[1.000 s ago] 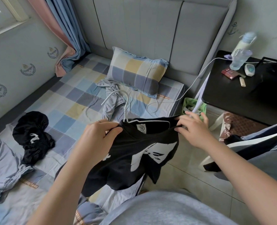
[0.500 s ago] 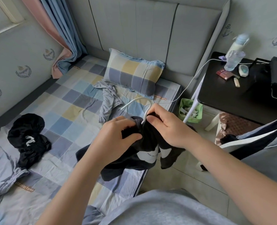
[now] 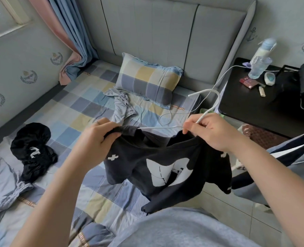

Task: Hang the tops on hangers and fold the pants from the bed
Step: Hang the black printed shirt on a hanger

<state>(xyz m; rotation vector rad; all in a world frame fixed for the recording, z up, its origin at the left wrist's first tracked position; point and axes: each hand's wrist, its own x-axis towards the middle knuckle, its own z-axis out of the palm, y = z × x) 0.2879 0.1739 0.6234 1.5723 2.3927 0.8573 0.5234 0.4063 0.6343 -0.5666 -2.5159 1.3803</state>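
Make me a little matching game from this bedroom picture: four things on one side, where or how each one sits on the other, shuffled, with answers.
Things:
1. black T-shirt
2. white hanger
3. checked pillow
4. clear bottle

Places:
a. on the black side table
b. against the headboard
c. hook up, one arm inside a collar
d. held up, white print showing

Pairs: 1-d, 2-c, 3-b, 4-a.

Checked pillow point(image 3: 148, 81) against headboard point(image 3: 165, 32). Black side table point(image 3: 254, 111) to my right carries clear bottle point(image 3: 258, 67), red packet point(image 3: 248, 82), lighter point(image 3: 262, 91). Curtain point(image 3: 71, 41) bunched at far-left corner.
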